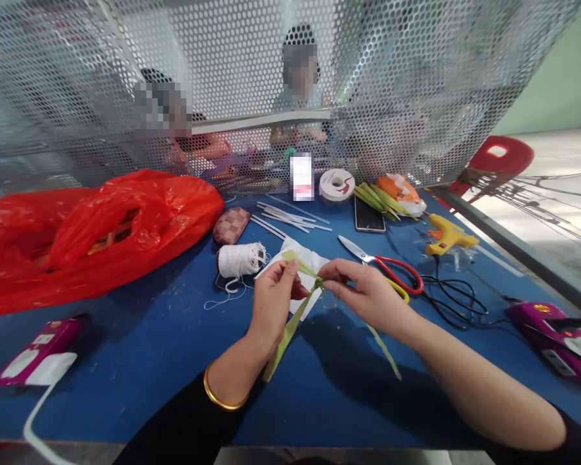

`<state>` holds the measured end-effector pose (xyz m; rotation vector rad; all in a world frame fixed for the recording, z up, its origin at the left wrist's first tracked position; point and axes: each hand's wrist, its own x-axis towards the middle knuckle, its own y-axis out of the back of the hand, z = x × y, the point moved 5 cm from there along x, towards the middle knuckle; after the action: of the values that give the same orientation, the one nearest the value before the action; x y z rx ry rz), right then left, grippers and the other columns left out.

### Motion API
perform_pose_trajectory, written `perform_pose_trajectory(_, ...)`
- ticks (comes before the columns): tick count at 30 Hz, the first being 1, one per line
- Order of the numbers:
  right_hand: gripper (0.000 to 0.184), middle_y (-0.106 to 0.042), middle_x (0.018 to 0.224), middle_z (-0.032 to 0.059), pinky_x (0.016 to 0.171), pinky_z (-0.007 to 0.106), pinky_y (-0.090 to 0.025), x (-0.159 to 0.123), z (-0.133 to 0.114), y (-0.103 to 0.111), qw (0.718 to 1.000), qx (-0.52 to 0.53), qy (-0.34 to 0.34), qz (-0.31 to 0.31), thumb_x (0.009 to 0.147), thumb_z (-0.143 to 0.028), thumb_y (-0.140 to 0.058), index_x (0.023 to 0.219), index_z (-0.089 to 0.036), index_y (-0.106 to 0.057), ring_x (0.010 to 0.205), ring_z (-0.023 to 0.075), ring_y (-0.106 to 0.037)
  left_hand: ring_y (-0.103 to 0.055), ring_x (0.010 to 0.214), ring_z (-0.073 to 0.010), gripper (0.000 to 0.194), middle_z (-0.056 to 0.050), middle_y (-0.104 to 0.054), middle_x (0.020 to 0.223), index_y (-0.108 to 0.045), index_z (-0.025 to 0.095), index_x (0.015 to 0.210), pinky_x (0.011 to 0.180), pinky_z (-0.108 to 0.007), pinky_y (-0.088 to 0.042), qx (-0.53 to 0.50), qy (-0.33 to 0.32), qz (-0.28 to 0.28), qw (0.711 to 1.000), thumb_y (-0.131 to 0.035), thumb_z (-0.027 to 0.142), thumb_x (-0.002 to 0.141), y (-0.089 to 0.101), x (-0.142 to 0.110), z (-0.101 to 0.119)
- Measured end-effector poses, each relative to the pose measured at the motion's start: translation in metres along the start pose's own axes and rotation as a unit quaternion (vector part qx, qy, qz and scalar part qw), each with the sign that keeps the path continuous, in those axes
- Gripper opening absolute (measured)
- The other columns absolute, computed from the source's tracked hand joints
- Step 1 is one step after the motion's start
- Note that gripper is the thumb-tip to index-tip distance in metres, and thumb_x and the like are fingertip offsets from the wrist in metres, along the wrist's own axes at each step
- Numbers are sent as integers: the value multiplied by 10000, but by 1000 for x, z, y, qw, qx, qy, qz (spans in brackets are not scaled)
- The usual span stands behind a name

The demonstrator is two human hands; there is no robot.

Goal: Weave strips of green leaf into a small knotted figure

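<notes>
Ribbon (286, 339), pale yellow-green and flat, has its broad tail nearest, at lower centre of the frame; its long axis slants up and right to a small, darker green knot (318, 282) just right of centre. From there a folded length angles up-left. A thinner tail (385, 352) shows below the right forearm, pointing down-right. It looks matte, slightly creased. Both hands are nearly closed on it: the left hand (274, 294) pinches the upper length between thumb and fingers, the right hand (361, 287) the knot. White sheet (297, 244) lies beneath, on the blue surface (174, 361) — red-handled scissors (352, 247) to the right, white thread (237, 260) to the left, pale strips (290, 219) farther off.
</notes>
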<state>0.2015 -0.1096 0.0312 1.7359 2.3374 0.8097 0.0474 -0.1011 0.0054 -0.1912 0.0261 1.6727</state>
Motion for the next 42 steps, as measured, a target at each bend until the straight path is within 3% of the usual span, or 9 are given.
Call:
perform_pose_trajectory(5, 92, -668, 711, -8, 570, 242, -447, 1, 8, 3, 997, 61, -34, 45, 822, -240, -610, 874, -178, -654, 617, 124, -577, -523, 595, -111, 335, 21, -555, 616, -607, 156, 681, 610, -233, -432, 90, -28, -104, 990, -648, 468, 795, -8, -2, 3)
perform_pose_trajectory(12, 105, -723, 753, 7, 562, 248, -459, 0, 10, 1, 996, 43, -38, 63, 807, -231, -635, 884, -186, -692, 620, 134, -617, -566, 695, -152, 292, -15, -609, 678, -645, 169, 703, 670, -256, -415, 171, -92, -134, 972, -579, 408, 859, -10, -3, 8)
perform_pose_trajectory(18, 131, -737, 801, 16, 636, 271, -501, 2, 7, 7, 998, 31, -9, 45, 830, -229, -608, 889, -198, -720, 706, 159, -656, -526, 470, -108, 257, 17, -582, 614, -623, 181, 796, 498, -241, -385, 110, 3, -171, 979, -584, 430, 844, -12, -6, 2)
perform_pose_trajectory(24, 113, -728, 815, 25, 667, 269, -497, 0, 3, 3, 998, -25, 16, 51, 822, -186, -617, 850, -207, -725, 737, 167, -666, -618, 593, -139, 363, -20, -629, 675, -630, 155, 817, 569, -248, -450, 6, 108, -194, 975, -684, 507, 747, -16, -9, -9)
perform_pose_trajectory(28, 90, -712, 751, 2, 639, 249, -471, 0, 2, 0, 999, -42, 19, 17, 823, -167, -619, 804, -202, -699, 689, 146, -641, -408, 441, -47, 386, -10, -593, 672, -644, 134, 735, 418, -195, -246, 28, 101, -199, 974, -689, 518, 739, -15, -8, -12)
perform_pose_trajectory(32, 95, -709, 766, -5, 631, 244, -465, 1, 5, 2, 998, -37, 10, -48, 842, -179, -588, 835, -202, -679, 687, 140, -629, -257, 413, -41, 385, 33, -444, 482, -660, 127, 625, 431, -219, -132, 58, 102, -198, 973, -707, 499, 716, -12, -5, -13)
perform_pose_trajectory(37, 34, -707, 759, -10, 616, 238, -453, 0, 3, 5, 997, -36, -5, -73, 848, -189, -586, 880, -200, -592, 679, 140, -630, -220, 396, -47, 365, 55, -359, 416, -634, 146, 546, 437, -236, -89, 70, 141, -207, 966, -717, 469, 694, -11, -4, -17)
perform_pose_trajectory(42, 105, -695, 799, -5, 624, 238, -443, -1, -3, 8, 994, -80, 29, -65, 866, -129, -523, 907, -211, -576, 697, 138, -627, -255, 376, -34, 391, 16, -501, 470, -625, 147, 545, 417, -227, -100, 60, 161, -216, 961, -723, 499, 685, -12, -4, -18)
